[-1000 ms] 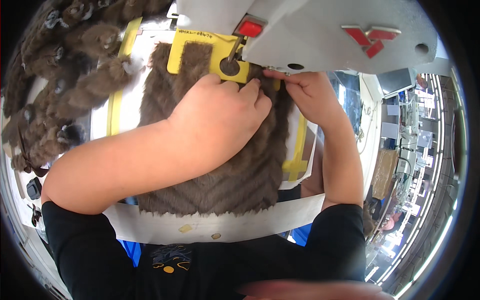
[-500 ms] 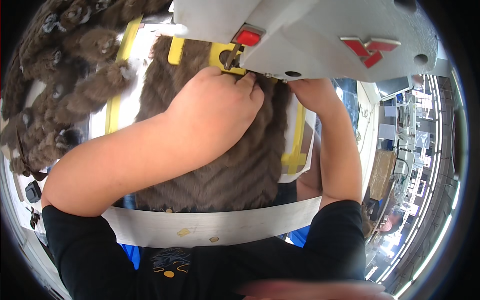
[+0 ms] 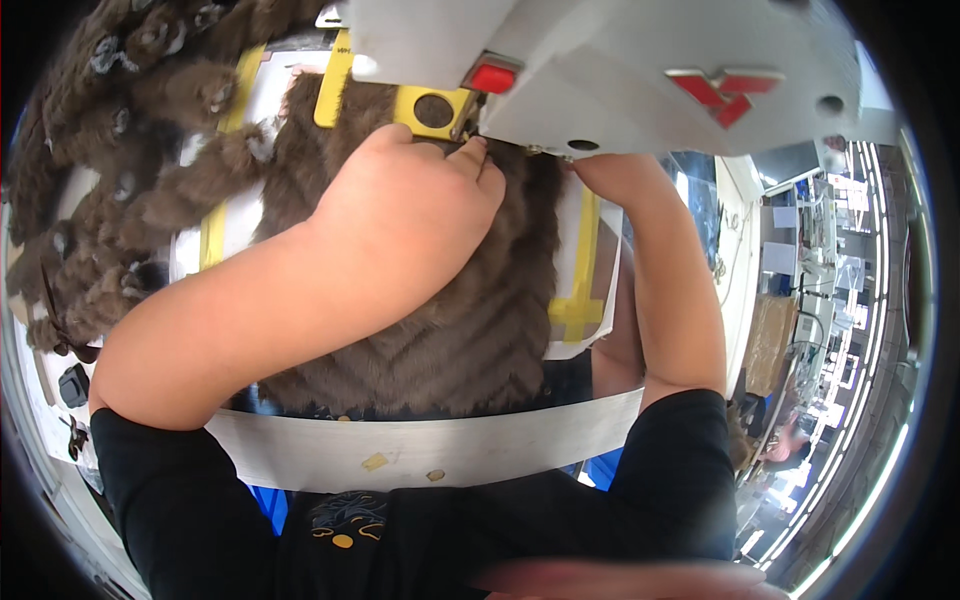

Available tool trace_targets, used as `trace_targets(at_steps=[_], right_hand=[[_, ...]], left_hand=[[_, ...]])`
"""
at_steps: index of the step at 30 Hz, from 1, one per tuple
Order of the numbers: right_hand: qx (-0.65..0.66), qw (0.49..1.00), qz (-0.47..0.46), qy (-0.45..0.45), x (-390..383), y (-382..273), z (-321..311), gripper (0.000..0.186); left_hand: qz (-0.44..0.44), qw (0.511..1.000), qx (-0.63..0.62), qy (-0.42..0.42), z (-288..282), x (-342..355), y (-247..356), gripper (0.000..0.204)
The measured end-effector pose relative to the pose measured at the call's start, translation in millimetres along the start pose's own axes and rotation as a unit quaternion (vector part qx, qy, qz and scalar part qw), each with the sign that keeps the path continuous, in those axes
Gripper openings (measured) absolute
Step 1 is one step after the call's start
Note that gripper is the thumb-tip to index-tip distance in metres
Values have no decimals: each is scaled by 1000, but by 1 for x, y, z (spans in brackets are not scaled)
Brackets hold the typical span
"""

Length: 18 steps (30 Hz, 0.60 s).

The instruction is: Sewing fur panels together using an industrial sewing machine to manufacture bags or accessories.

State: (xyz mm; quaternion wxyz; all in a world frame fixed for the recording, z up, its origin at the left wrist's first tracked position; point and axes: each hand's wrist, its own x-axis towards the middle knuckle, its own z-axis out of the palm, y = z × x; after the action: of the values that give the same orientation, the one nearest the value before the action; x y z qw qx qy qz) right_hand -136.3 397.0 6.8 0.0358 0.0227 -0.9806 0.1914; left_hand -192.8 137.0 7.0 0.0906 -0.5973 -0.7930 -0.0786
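A brown fur piece (image 3: 440, 350) with chevron bands lies on a white sheet with yellow tape (image 3: 578, 300). A yellow template (image 3: 420, 100) with a round hole sits on its upper part, beside the foot and grey head (image 3: 600, 60) of a sewing machine. My left hand (image 3: 420, 200) rests on the fur just below the template, fingers curled into the pile near the foot, tips mostly hidden. My right hand (image 3: 615, 180) reaches to the fur's upper right edge, its fingers mostly hidden under the machine head.
Many fur pieces (image 3: 150, 200) are heaped on the left, near a small black object (image 3: 73, 385). A pale bench rim (image 3: 300, 450) crosses in front of my body. At the right are a cardboard piece (image 3: 770, 345), shelving and a distant person (image 3: 782, 440).
The fur, template and left hand have shifted up and leftward. My right hand's fingers, visible a second ago pointing left, have slipped under the machine head.
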Motion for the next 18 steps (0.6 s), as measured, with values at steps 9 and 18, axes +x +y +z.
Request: trace_targets(at_steps=[9,18], right_hand=[[148,987,49,-31,-34,-20,-8,33],[52,994,-84,43,-46,-28,17,38]], left_hand=[[2,1000,-15,-18,-7,4,-4,42],[8,1000,-18,3,-7,11,-5,46]])
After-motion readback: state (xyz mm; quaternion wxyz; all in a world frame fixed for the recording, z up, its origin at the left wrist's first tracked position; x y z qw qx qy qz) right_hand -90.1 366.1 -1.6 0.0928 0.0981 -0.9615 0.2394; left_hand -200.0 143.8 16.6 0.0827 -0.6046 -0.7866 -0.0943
